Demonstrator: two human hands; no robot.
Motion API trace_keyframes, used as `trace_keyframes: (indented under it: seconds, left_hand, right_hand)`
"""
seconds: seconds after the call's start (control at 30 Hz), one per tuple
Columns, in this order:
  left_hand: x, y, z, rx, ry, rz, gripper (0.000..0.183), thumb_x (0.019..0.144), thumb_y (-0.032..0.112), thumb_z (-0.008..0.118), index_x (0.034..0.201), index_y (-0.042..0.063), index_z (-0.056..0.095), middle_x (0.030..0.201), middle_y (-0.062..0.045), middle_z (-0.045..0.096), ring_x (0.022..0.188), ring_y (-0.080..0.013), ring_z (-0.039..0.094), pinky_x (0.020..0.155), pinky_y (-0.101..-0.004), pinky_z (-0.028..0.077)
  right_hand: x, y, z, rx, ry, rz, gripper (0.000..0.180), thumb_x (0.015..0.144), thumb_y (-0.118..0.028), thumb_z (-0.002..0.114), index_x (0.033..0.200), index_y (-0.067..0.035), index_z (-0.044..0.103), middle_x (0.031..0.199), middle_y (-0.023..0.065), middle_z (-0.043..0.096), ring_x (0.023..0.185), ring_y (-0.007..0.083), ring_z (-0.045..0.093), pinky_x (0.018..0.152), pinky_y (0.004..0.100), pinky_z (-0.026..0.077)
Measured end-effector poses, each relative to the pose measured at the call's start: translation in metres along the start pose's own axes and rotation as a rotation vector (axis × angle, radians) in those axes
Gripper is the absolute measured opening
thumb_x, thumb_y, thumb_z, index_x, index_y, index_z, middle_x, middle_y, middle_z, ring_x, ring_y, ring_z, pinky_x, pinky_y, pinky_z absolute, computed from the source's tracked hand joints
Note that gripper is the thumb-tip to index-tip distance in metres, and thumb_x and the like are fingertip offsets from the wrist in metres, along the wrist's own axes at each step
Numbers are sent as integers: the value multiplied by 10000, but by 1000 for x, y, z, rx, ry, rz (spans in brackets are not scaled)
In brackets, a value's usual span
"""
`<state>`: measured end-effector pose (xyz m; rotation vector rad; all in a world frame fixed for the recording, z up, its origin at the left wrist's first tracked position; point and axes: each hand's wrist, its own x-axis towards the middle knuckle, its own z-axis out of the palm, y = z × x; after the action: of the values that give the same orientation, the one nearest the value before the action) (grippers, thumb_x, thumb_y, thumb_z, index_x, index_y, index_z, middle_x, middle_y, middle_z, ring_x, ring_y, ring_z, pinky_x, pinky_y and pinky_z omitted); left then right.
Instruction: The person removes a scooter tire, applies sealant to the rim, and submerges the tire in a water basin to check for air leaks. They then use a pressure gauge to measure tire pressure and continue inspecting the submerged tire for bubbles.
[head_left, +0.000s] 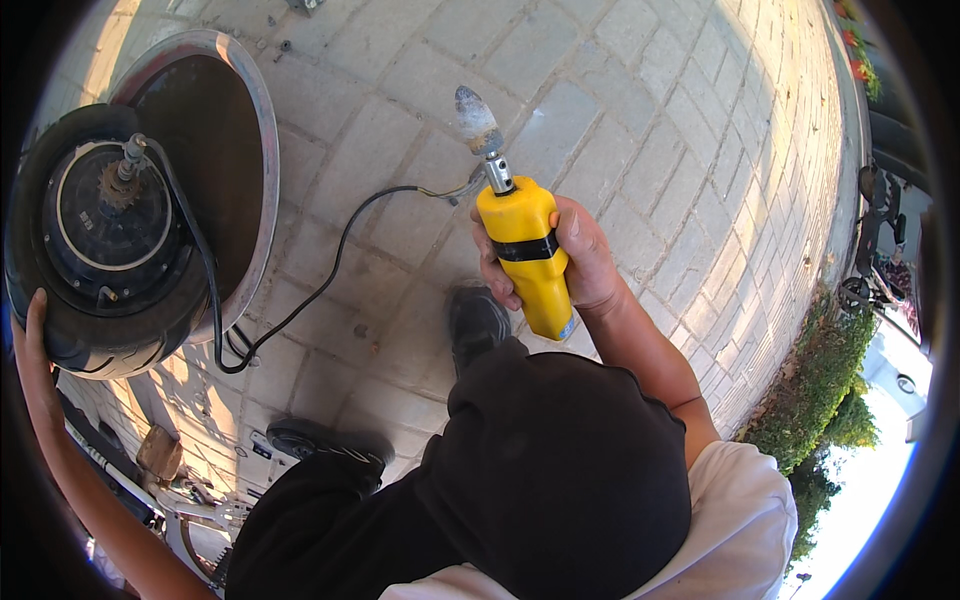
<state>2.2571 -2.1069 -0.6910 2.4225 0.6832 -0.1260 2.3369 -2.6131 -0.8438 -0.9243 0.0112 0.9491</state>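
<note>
My right hand (577, 247) is closed around a yellow handheld rotary tool (529, 277) with a black band. A cone-shaped grinding bit (477, 120), whitish and worn, points away from me in its metal chuck. At the far left my left hand (34, 330) rests against the black tyre (127, 345) of a hub-motor wheel (105, 210), fingers along its outer side. The wheel leans at the rim of a round basin (271, 172) holding dark contents. From the wheel's axle a black cable (337, 255) loops over the paving to bare wire ends near the tool.
Grey paving bricks (375, 150) lie under everything. My two dark shoes (480, 322) stand below the cable. A wooden block (160, 454) and metal parts (214, 514) lie at lower left. A hedge (817, 375) and a parked two-wheeler (870, 240) are at the right edge.
</note>
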Motion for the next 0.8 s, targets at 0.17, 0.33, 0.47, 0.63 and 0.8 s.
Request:
trace_keyframes:
  seconds: [0.17, 0.33, 0.47, 0.63, 0.8]
  left_hand:
    - [0, -1, -1, -28, -4, -30, 682, 907, 141, 614, 1484, -79, 322, 1475, -192, 434, 1309, -304, 439, 1135, -379, 311]
    - [-1, 1, 2, -83, -7, -20, 677, 908, 129, 603, 1486, -80, 317, 1483, -190, 424, 1311, -303, 437, 1137, -376, 309]
    - [0, 1, 2, -68, 2, -36, 676, 907, 123, 597, 1487, -80, 313, 1485, -193, 420, 1313, -303, 437, 1138, -376, 306]
    - [2, -2, 0, -36, -6, -17, 677, 910, 147, 594, 1488, -69, 316, 1480, -192, 428, 1318, -301, 437, 1138, -374, 309]
    - [3, -20, -6, 4, 26, -37, 671, 923, 256, 587, 1484, -26, 351, 1453, -177, 466, 1298, -289, 476, 1123, -370, 337]
  right_hand:
    - [0, 0, 0, -3, -4, -10, 895, 817, -718, 621, 1228, 66, 485, 938, 143, 563, 632, 205, 617, 511, 310, 513]
    - [0, 1, -1, 14, -14, -16, 884, 820, -706, 627, 1221, 69, 487, 932, 148, 565, 631, 207, 616, 505, 310, 511]
    - [0, 6, -2, 170, -65, 13, 853, 837, -708, 597, 1227, 45, 501, 937, 138, 563, 626, 200, 600, 508, 303, 504]
    - [-3, 11, -5, 561, -166, 98, 865, 846, -724, 562, 1259, 33, 500, 963, 132, 567, 636, 193, 587, 508, 296, 496]
    - [-1, 16, -8, 689, -280, 107, 913, 832, -756, 546, 1294, 29, 469, 964, 134, 557, 617, 189, 568, 493, 299, 488]
